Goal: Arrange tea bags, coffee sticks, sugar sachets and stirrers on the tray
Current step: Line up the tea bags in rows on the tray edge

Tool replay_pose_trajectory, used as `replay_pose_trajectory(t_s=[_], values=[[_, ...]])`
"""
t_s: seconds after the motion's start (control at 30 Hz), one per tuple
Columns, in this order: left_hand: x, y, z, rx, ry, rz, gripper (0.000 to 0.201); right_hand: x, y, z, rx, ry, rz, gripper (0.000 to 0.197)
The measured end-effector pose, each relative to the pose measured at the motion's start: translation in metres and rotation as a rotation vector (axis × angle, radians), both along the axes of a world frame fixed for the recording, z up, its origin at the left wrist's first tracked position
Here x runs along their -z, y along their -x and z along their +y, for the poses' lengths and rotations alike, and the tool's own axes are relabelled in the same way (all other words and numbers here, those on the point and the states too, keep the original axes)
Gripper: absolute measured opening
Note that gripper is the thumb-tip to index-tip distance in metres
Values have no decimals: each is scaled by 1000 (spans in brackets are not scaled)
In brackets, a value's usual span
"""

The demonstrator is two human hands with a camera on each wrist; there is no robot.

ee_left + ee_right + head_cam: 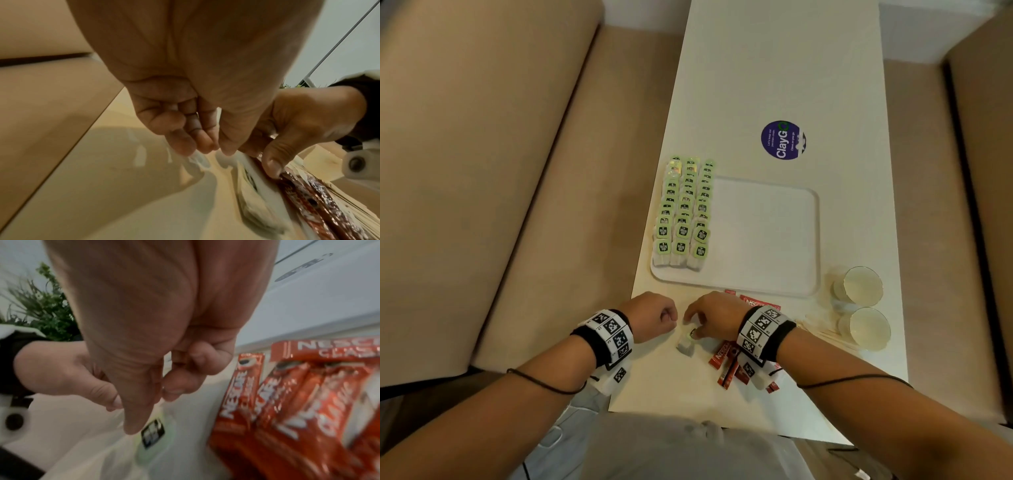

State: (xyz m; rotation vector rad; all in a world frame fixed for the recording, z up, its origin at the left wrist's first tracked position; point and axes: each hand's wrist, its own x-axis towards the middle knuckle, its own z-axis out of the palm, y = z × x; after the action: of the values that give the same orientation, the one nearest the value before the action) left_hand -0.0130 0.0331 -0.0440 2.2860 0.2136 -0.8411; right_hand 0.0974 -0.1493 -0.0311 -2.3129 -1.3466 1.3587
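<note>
Three columns of tea bags (684, 212) sit on the left part of the white tray (767, 287), rows running near-to-far, green tags with a black label facing up; label text too small to read. Left hand (652, 317) hovers near the tray's near-left corner, fingers curled in, empty as far as the views show. Just right of it, a loose tea bag (686, 345) lies on the table (784, 68), tag end toward the right hand (714, 317), pouch pointing near-left. Right hand's thumb and fingers pinch at that tag; contact partly hidden, grip narrow. Red coffee sticks (726, 365) lie in a loose pile under and beside the right wrist, long axes roughly near-to-far, printed "NESCAFE CLASSIC" (287, 402). Purple round sticker (783, 139) far of the tray reads "ClayGo". Wooden stirrers (825, 334) fan out right of the wrist, pointing left-right. Two paper cups (863, 306) at far right.
</note>
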Motion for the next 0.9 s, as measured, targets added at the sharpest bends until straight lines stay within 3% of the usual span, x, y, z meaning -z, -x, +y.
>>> replay_pose_trajectory(t_s=[0.13, 0.4, 0.53, 0.67, 0.8, 0.9], values=[[2, 6, -7, 12, 7, 25, 11, 7, 12, 0, -80, 25, -107, 40], [1, 3, -17, 25, 23, -37, 23, 7, 13, -4, 29, -90, -108, 22], [-7, -6, -16, -69, 49, -108, 7, 0, 1, -1, 149, -167, -115, 15], [-17, -19, -5, -185, 71, -200, 27, -8, -11, 6, 388, -265, -81, 19], [-20, -32, 13, -332, 113, -243, 16, -15, -21, 13, 574, -264, -26, 29], [-24, -39, 20, -361, 117, -281, 18, -14, -25, 22, 572, -281, 16, 37]])
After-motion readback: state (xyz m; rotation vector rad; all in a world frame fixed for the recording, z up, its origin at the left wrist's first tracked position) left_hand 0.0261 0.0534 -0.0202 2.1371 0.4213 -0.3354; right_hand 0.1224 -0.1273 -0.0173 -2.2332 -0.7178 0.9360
